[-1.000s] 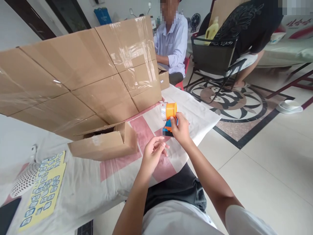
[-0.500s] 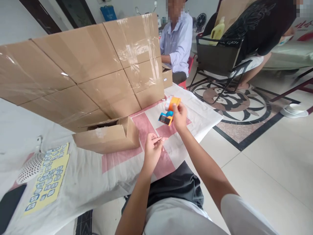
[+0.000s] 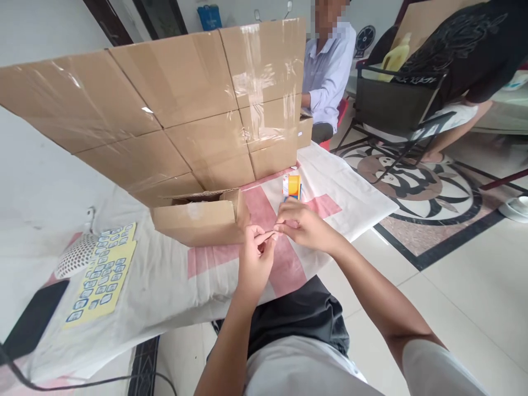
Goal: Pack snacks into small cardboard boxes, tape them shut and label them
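Cardboard dominates the table: one small box (image 3: 202, 219) lies on its side on the cloth (image 3: 165, 286), its flaps loose and unsealed, in front of a taped stack (image 3: 185, 110) of finished cartons. Just right of the box, both hands meet. The left hand (image 3: 252, 258) pinches something thin between thumb and forefinger, most likely a strip of clear tape, though it is too faint to be sure. The right hand (image 3: 303, 225) has its fingertips closed on the same spot, touching the left. The dispenser (image 3: 292, 186), orange and blue, stands on the cloth just behind the right hand, free of both hands. By my reading the tape end is in hand but nothing is on the box; sealing it is what is left. Well left of the box lies a label sheet (image 3: 101, 275). Beyond the stack sit two other people (image 3: 330, 71).
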`<state>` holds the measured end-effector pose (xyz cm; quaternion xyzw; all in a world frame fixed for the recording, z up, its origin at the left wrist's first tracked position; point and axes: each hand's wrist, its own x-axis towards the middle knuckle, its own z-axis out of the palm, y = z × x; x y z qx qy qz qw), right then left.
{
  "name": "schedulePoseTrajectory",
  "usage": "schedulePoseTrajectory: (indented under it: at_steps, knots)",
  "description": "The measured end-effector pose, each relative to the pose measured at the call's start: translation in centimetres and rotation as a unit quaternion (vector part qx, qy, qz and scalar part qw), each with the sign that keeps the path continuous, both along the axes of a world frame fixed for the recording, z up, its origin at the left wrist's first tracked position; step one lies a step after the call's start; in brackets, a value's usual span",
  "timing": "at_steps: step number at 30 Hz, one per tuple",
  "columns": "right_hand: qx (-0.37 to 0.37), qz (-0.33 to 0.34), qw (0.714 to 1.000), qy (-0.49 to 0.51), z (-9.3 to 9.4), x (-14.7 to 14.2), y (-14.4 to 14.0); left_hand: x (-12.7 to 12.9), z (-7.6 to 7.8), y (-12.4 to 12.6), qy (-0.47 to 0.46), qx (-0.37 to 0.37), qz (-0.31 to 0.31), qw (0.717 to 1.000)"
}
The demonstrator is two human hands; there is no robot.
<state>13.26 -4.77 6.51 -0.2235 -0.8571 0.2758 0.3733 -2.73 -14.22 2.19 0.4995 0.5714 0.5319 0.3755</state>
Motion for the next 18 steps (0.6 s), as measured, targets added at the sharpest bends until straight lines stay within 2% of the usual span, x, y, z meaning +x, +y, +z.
schedulePoseTrajectory:
  at_steps: [1,3,5,6,7,9,11,13,16,18]
  knots:
    - [0.009,-0.012,1.0,0.014,0.7,-0.7,0.5,-1.1,0.3,-0.5,-0.006,-0.02,0.009,1.0]
    - [0.019,-0.055,0.997,0.044,2.4,-2.2,1.8,-4.3,1.1,-1.2,0.025,-0.03,0.073,0.997]
    - [0.008,-0.077,0.996,0.053,4.2,-4.1,3.3,-8.4,2.4,-1.0,0.152,0.029,0.162,0.975]
    - [-0.007,-0.071,0.996,0.045,5.1,-5.3,4.0,-10.5,3.0,-0.5,0.245,0.069,0.181,0.95]
    - [-0.03,-0.054,0.998,0.033,5.8,-6.7,4.7,-12.4,3.6,0.3,0.344,0.103,0.175,0.917]
    - [-0.081,-0.006,0.997,0.007,6.6,-9.7,5.7,-15.5,4.4,2.3,0.509,0.13,0.109,0.844]
    - [-0.103,0.03,0.994,-0.032,6.5,-12.7,6.5,-17.0,4.3,4.2,0.592,0.122,0.053,0.795]
    - [-0.08,0.026,0.993,-0.088,5.7,-15.0,7.1,-17.4,3.5,5.3,0.611,0.106,0.041,0.783]
    - [0.003,-0.031,0.985,-0.168,3.8,-17.0,7.4,-16.9,2.0,5.3,0.584,0.099,0.074,0.802]
    - [0.043,-0.038,0.979,-0.196,2.8,-17.3,7.4,-16.8,1.4,4.8,0.565,0.111,0.083,0.813]
